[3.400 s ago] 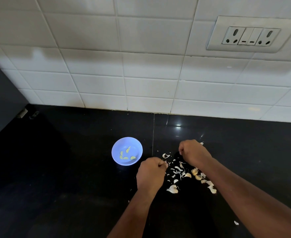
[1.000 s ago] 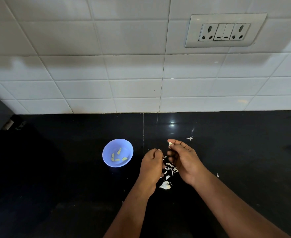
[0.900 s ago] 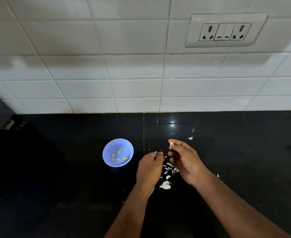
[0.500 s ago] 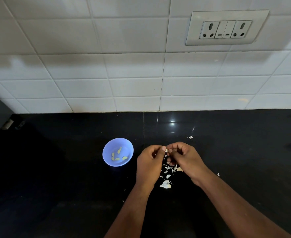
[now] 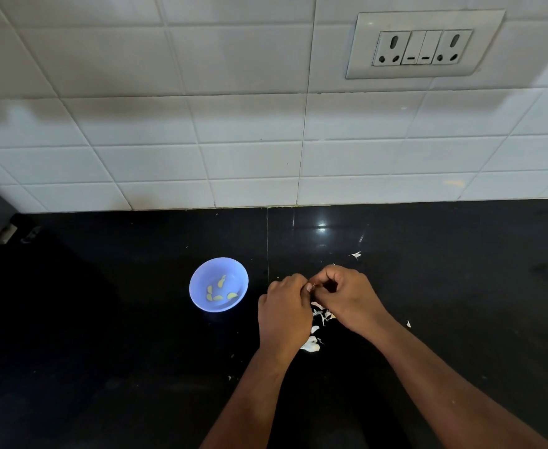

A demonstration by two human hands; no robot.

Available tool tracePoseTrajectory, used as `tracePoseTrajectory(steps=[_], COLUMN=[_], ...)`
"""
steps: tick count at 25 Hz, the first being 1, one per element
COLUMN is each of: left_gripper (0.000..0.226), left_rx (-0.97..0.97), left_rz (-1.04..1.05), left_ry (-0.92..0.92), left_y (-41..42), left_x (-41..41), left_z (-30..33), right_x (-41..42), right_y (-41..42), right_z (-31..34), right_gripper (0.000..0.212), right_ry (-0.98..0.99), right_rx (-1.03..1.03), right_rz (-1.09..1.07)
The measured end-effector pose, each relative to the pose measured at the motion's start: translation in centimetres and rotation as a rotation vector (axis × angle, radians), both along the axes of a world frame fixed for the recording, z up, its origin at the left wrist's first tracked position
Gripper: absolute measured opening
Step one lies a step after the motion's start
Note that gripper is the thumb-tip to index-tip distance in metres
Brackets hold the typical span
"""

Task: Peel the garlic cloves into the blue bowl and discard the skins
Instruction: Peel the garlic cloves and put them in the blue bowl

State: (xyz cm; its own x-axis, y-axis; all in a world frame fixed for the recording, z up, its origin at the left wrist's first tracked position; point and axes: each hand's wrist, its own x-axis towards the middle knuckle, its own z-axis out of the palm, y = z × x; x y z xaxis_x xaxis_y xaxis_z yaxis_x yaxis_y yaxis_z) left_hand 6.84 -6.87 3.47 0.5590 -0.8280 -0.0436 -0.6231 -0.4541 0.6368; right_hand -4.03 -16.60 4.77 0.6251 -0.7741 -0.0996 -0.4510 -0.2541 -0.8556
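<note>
Glossy black surface [image 5: 104, 319]: left hand [image 5: 284, 314] and right hand [image 5: 347, 296] both pinch something tiny; round blue plastic bowl [image 5: 201, 277] sits just left, nearer the left hand.

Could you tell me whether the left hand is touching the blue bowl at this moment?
Apart. The head view shows a strip of black counter between the left hand and the blue bowl.
</note>
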Motion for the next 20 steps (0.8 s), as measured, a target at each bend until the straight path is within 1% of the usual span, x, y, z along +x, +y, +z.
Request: tracePoseTrajectory(steps=[5,7,9,10,12,13,15,17,18,20], left_gripper=[0.022,0.024,0.026,0.026,0.025,0.025,0.027,0.028,0.029,0.029], left_rx=[0.111,0.139,0.162,0.177,0.214,0.218,0.193,0.185,0.194,0.225], left_rz=[-0.087,-0.098,-0.099,-0.114,-0.146,-0.132,-0.082,-0.072,-0.087,-0.117], left_ry=[-0.005,0.052,0.118,0.107,0.027,0.012,0.079,0.131,0.109,-0.015], left_y=[-0.1,-0.1,0.0,0.1,0.2,0.2,0.2,0.1,0.0,-0.2], left_x=[1.1,1.5,1.8,1.9,1.9,1.9,1.8,1.6,1.6,1.6], left_z=[0.0,-0.2,-0.3,-0.3,-0.3,-0.3,-0.4,-0.1,0.1,0.7], right_x=[-0.4,-0.3,-0.2,-0.3,-0.4,-0.4,-0.4,-0.2,-0.2,-0.2], right_y=[-0.5,-0.7,-0.9,-1.0,-1.3,-1.6,-1.9,-1.7,-1.5,-0.9], right_z=[-0.7,-0.8,-0.7,-0.7,-0.6,-0.6,-0.7,-0.9,-1.0,-1.1], right_gripper=[0.014,0.018,0.018,0.018,0.019,0.021,0.026,0.027,0.027,0.028], right_ry=[0.119,0.163,0.193,0.207,0.234,0.236,0.215,0.205,0.203,0.151], right_rx=[-0.203,-0.286,-0.349,-0.379,-0.433,-0.438,-0.407,-0.422,-0.451,-0.508], right_rz=[0.159,0.208,0.260,0.292,0.353,0.364,0.342,0.312,0.295,0.243])
